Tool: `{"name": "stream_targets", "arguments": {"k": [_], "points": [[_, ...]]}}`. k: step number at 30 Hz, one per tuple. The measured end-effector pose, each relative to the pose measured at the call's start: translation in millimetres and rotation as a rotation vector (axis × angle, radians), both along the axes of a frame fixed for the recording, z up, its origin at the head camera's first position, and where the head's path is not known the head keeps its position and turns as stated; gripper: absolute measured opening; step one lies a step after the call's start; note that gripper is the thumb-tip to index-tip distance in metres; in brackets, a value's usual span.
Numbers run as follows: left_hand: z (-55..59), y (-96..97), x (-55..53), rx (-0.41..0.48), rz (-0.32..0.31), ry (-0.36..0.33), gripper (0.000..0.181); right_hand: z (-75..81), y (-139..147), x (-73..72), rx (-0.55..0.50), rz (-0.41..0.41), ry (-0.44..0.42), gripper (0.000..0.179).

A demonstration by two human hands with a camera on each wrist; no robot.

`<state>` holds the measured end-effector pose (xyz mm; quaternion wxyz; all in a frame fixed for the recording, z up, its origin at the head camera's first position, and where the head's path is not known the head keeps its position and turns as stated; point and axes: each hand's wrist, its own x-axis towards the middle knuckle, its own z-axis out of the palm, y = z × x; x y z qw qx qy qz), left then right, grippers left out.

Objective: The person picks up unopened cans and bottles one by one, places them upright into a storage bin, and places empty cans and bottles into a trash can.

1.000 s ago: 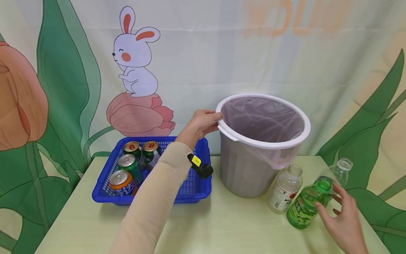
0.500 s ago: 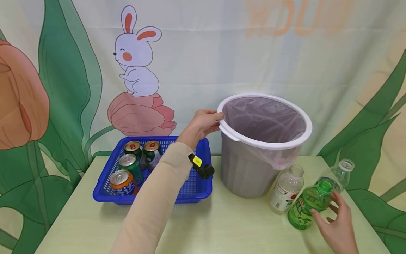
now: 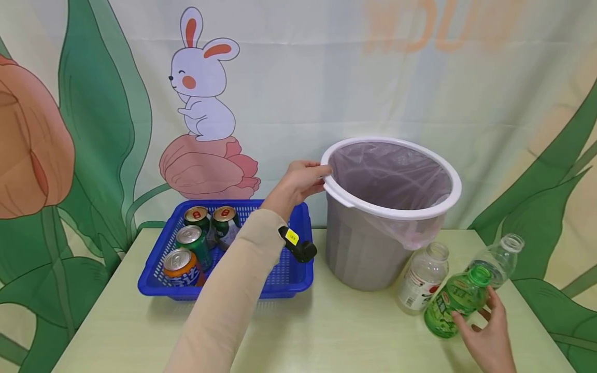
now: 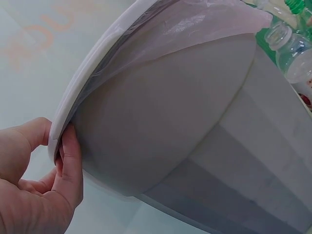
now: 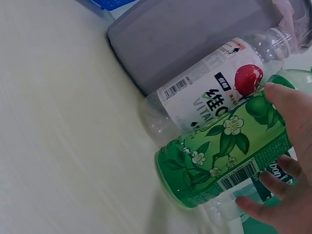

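My left hand (image 3: 303, 181) pinches the white rim (image 4: 73, 92) of a grey trash bin (image 3: 364, 248), thumb above the rim and fingers below it. A thin translucent bag lines the bin. At the right, my right hand (image 3: 487, 329) reaches around a green plastic bottle (image 3: 457, 300), its thumb (image 5: 280, 95) over one side and the loosely bent fingers spread along the other. This bottle stands uncapped on the table. Beside it, close to the bin, is a clear bottle (image 3: 423, 277) with a white label. Another clear bottle (image 3: 501, 259) stands behind, partly hidden.
A blue plastic basket (image 3: 149, 274) sits on the left of the pale table (image 3: 354, 336). Several drink cans stand in it, among them an orange can (image 3: 181, 267) and a green can (image 3: 195, 246). A cartoon-printed curtain (image 3: 280, 93) hangs behind.
My right hand has moved leftward and closer in around the green bottle. The left hand keeps its grip on the bin's rim; the view has shifted slightly.
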<state>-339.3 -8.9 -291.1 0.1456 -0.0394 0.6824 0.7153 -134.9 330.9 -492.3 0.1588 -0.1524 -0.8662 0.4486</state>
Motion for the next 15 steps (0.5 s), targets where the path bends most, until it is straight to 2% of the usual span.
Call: {"name": "stream_targets", "arguments": {"k": [9,15], "points": [[-0.7,-0.1,0.2,-0.004,0.003,0.000,0.045,-12.6,-1.2,-3.8,-0.044,0.054,0.019,0.087],[-1.4,-0.9,-0.4,0.011,0.002,0.000,0.048,-18.6,-1.0,-9.2,0.043,0.080,0.087,0.078]]}}
